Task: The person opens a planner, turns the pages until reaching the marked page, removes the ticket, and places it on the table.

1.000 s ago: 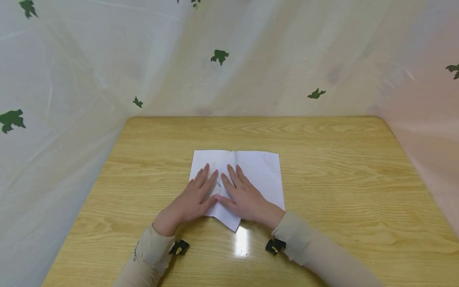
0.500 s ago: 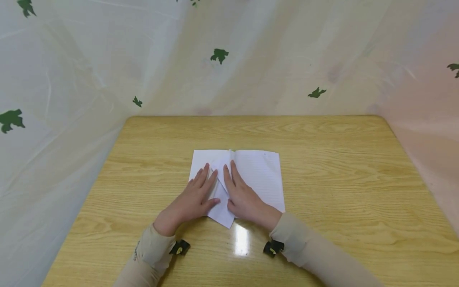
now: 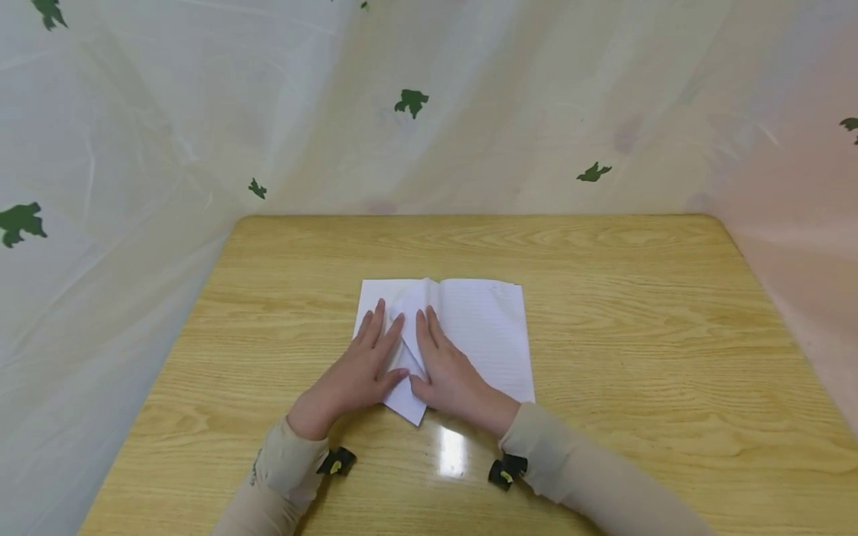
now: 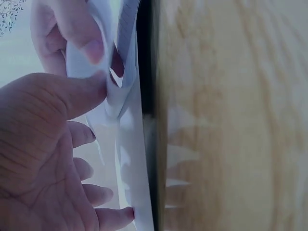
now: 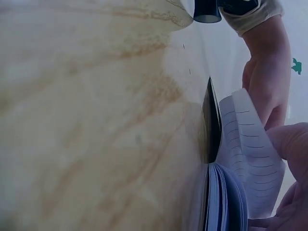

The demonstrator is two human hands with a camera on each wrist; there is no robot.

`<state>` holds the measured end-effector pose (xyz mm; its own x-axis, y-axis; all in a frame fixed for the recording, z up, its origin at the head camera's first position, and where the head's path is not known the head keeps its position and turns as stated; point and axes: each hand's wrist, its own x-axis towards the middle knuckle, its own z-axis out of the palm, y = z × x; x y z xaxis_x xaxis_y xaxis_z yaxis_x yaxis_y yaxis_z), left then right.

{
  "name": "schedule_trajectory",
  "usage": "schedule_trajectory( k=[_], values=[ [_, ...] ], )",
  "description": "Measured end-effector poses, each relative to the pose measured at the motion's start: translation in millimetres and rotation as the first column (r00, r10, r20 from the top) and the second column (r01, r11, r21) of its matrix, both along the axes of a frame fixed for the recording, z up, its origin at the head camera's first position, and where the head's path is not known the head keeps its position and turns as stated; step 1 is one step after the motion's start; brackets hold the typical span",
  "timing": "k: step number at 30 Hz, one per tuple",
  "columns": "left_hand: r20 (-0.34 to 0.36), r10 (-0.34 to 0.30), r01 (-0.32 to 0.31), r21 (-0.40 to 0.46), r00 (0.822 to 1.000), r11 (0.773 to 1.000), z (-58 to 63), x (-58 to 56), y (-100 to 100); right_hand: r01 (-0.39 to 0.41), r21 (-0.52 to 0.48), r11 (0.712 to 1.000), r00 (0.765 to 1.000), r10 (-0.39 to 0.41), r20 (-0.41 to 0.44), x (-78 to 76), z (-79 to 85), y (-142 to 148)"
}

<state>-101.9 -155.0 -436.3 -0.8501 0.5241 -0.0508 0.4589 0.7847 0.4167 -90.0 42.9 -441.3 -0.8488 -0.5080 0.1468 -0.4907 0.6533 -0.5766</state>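
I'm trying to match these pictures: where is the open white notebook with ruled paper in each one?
Head: the open white ruled-paper notebook lies just below centre.
Left wrist: the notebook is a narrow band left of centre, running top to bottom.
Right wrist: the notebook is at lower right.
Shared landmark: the yellow-brown wood-grain table, filling left wrist's right side, right wrist's left.

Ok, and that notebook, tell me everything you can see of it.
The notebook lies open on the wood-grain table, its white paper pages finely ruled on the right side. In the right wrist view, stacked page edges show, with a dark edge, apparently the cover, beneath. A folded page sits toward the left, with a slanted edge and a corner jutting past the near side. The left hand and right hand both touch it around this fold, fingers extended.
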Motion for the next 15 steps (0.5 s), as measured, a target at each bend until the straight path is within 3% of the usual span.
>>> schedule_trajectory(
  k=[8,15],
  values=[
    [-0.076,0.011,-0.003,0.098,0.997,0.995,-1.7,-1.6,1.7,-0.097,0.106,0.990,0.995,0.099,-0.017,2.9,-2.9,-0.6],
    [-0.140,-0.020,0.023,0.023,0.990,0.999,-3.4,-4.4,2.1,-0.182,0.169,0.969,0.983,0.185,0.001,4.4,-6.7,0.2]
  ],
)
